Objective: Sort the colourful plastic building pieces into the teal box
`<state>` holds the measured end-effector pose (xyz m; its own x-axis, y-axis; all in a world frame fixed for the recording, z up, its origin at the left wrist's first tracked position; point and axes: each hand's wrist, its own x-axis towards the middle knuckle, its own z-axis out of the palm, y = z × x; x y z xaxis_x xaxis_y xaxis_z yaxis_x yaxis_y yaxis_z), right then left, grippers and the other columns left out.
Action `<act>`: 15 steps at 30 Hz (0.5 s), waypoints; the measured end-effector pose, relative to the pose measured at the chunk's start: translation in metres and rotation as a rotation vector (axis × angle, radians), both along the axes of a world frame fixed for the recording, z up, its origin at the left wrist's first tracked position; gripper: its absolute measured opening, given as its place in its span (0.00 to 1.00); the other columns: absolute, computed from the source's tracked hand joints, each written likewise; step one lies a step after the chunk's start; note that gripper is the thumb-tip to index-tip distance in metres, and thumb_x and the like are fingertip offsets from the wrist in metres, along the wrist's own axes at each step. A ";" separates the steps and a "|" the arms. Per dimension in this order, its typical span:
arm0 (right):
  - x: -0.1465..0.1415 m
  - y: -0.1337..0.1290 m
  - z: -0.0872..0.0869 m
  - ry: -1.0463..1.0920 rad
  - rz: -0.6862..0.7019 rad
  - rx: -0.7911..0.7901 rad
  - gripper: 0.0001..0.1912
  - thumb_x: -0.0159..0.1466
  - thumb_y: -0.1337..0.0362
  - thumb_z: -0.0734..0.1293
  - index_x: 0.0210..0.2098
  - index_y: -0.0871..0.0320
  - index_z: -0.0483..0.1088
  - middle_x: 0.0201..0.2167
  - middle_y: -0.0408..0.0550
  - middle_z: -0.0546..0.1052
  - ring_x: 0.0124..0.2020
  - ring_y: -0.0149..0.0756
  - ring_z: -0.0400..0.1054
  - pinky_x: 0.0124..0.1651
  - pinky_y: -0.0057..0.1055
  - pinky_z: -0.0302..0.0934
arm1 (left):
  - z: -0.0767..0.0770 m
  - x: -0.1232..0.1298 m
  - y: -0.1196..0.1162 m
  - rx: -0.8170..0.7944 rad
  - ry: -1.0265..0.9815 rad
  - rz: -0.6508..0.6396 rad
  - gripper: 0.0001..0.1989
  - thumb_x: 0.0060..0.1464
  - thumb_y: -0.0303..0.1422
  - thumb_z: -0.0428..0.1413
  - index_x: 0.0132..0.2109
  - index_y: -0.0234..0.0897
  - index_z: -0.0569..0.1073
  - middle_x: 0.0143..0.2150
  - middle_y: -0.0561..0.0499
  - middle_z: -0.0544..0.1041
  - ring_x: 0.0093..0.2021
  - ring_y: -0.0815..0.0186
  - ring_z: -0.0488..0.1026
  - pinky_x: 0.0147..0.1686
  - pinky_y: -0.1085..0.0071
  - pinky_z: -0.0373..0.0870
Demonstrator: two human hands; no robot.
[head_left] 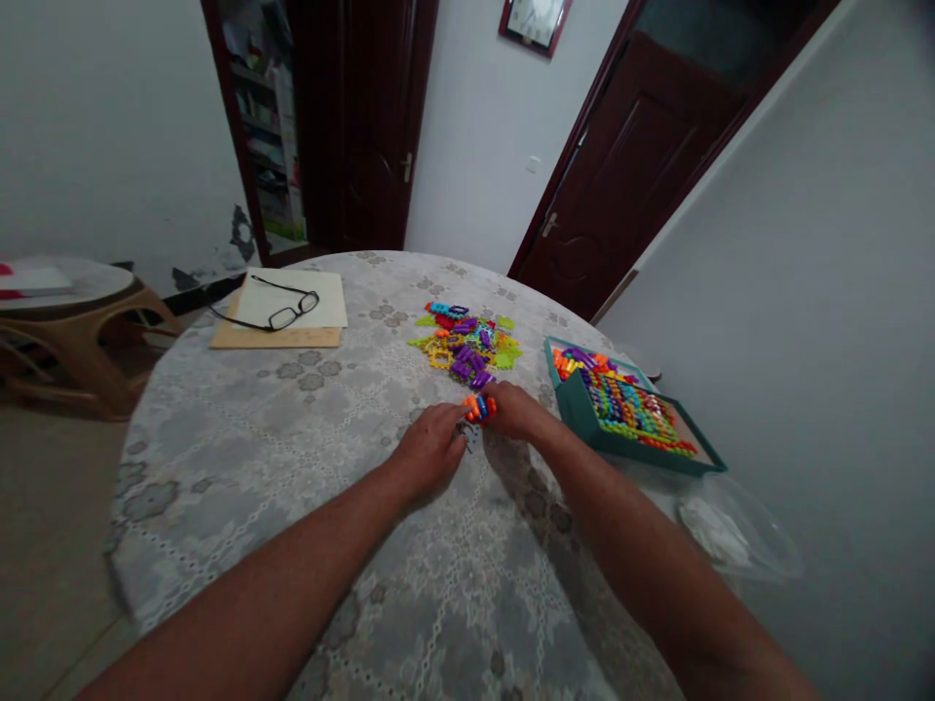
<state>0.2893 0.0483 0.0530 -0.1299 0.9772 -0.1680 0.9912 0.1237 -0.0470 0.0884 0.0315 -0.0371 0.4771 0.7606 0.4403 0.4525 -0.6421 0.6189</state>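
While two dark reddish-brown panelled doors, one on the left [380, 127] and one on the right [643, 185], loom over the far side of the room, a round table [270, 487] spreads before me under a grey cloth [453, 604] with floral medallions and tiny holes. At its left stands a tan stool [55, 355], cut off by my view; the red markings on the white packet [33, 280] atop it are too blurred to read. A hinged teal box [576, 407] sits at the right edge, packed with glossy, bead-like rows. Beside it, clear plastic [766, 545] covers something white that I can't make out. A tan board [292, 338] lies under a cream sheet [314, 292]. The wall frame [535, 21] is cropped on top, its print illegible. Mid-table is a jumbled pile [478, 341] of purple, yellow and lime plastic pieces, some knobbly-edged. Just nearer, the right hand [511, 411] pinches one end of an orange-and-blue piece [479, 408]; the left hand [434, 448] has curled fingers at its other end, though I cannot tell whether the thumb closes on it. Thin black-framed glasses [283, 318] rest on the sheet.
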 end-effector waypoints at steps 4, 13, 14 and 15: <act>-0.019 -0.023 -0.009 0.120 0.032 0.108 0.10 0.69 0.66 0.68 0.49 0.60 0.76 0.48 0.58 0.81 0.49 0.43 0.74 0.48 0.32 0.62 | 0.005 0.000 -0.002 -0.037 -0.007 0.006 0.26 0.59 0.28 0.59 0.65 0.37 0.73 0.63 0.38 0.78 0.64 0.49 0.74 0.68 0.50 0.69; -0.031 -0.057 -0.037 0.680 -0.005 0.282 0.14 0.62 0.72 0.65 0.46 0.56 0.76 0.46 0.49 0.82 0.49 0.42 0.74 0.54 0.36 0.65 | 0.017 -0.002 -0.002 -0.111 -0.098 -0.006 0.23 0.58 0.24 0.58 0.59 0.41 0.78 0.60 0.45 0.82 0.61 0.55 0.77 0.66 0.54 0.71; -0.031 -0.059 -0.040 0.756 -0.018 0.293 0.13 0.63 0.70 0.65 0.46 0.55 0.76 0.46 0.48 0.82 0.48 0.41 0.75 0.53 0.36 0.66 | 0.018 -0.002 -0.002 -0.121 -0.105 -0.004 0.22 0.58 0.24 0.58 0.59 0.42 0.78 0.59 0.46 0.82 0.60 0.56 0.78 0.66 0.55 0.71; -0.029 -0.061 -0.044 0.822 -0.037 0.307 0.14 0.64 0.68 0.65 0.47 0.55 0.76 0.45 0.47 0.82 0.47 0.41 0.75 0.52 0.36 0.67 | 0.018 -0.003 -0.001 -0.126 -0.107 0.000 0.22 0.59 0.23 0.57 0.58 0.42 0.79 0.58 0.46 0.83 0.60 0.56 0.78 0.66 0.56 0.71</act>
<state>0.2599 -0.0125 0.0087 -0.0611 0.9699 0.2359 0.6614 0.2163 -0.7181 0.0859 0.0300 -0.0194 0.4324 0.8129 0.3902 0.3796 -0.5566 0.7390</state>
